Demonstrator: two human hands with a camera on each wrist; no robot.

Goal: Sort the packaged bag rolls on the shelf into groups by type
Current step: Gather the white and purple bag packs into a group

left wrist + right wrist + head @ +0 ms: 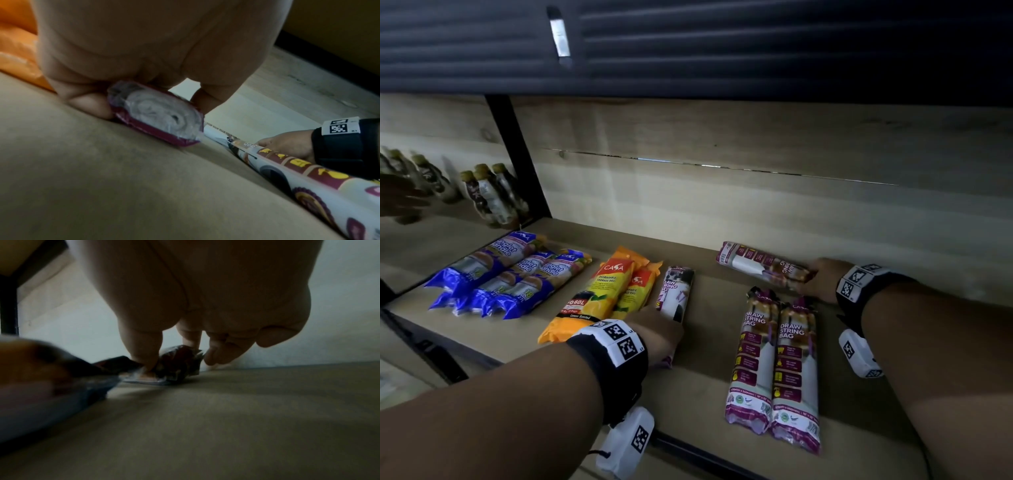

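Basically left hand (659, 334) grip curled round a drawstring bag roll's (675, 294) near end; right hand (822, 279) pinching another drawstring roll's (762, 265) end, flat on shelf (709, 342).

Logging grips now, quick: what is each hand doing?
Left hand: grips a purple draw string bag roll at its near end.
Right hand: pinches the angled draw string roll at its end.

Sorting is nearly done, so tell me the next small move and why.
Probably slide the stray drawstring bag roll gripped by the left hand rightward to the drawstring pair. It lies beside the orange garbage bag rolls, the wrong type, while the right hand pinches another drawstring roll.
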